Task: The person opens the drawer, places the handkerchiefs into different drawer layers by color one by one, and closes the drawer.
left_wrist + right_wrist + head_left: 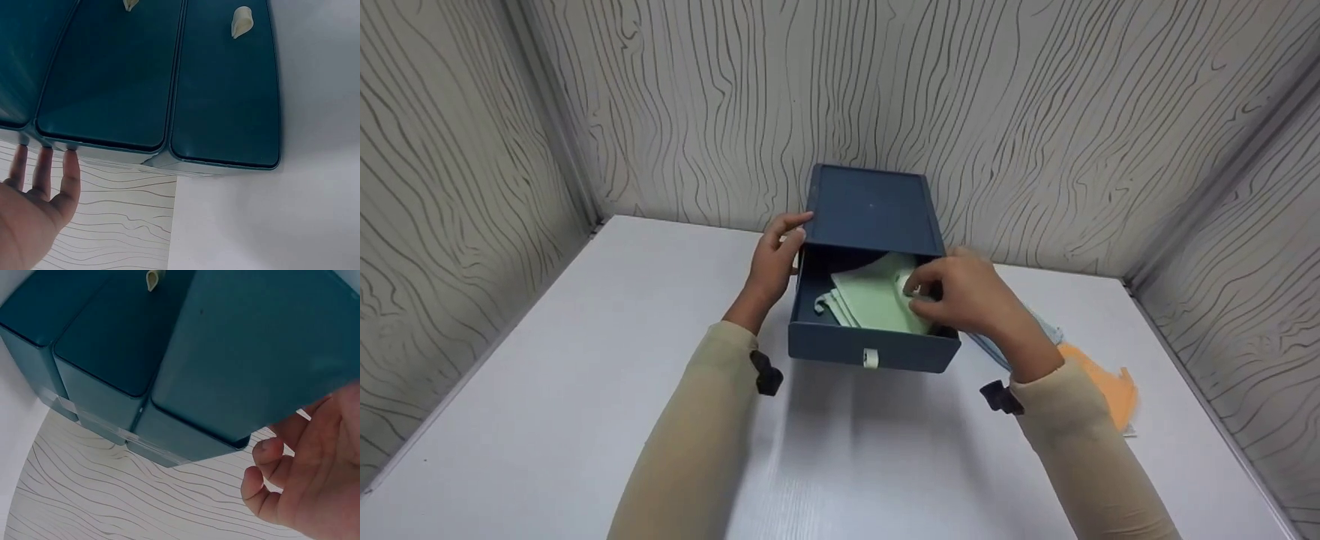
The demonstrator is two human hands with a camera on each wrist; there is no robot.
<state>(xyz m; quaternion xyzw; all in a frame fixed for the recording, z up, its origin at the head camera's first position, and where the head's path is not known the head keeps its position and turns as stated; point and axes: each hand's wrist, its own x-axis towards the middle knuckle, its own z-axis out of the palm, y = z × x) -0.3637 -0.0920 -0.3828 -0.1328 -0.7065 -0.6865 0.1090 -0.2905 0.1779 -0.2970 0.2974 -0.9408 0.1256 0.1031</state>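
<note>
A dark blue drawer cabinet [874,206] stands against the back wall with its top drawer [840,342] pulled out. Inside the drawer lies a folded pale green cloth [874,300] with a small loop at its left end. My right hand [967,292] reaches over the drawer's right wall, thumb and forefinger curled at the cloth's right part. In the right wrist view the outer fingers [267,475] are bent beside the cabinet, while the forefinger is hidden. My left hand [772,259] rests along the cabinet's left side, its straight fingertips [70,169] against the side wall.
To the right on the white table [547,390] lie a light blue cloth [994,349] and an orange cloth [1110,386], partly behind the right forearm. A pale pull tab [871,358] sticks out from the drawer front. Wood-patterned panels [750,97] enclose the table.
</note>
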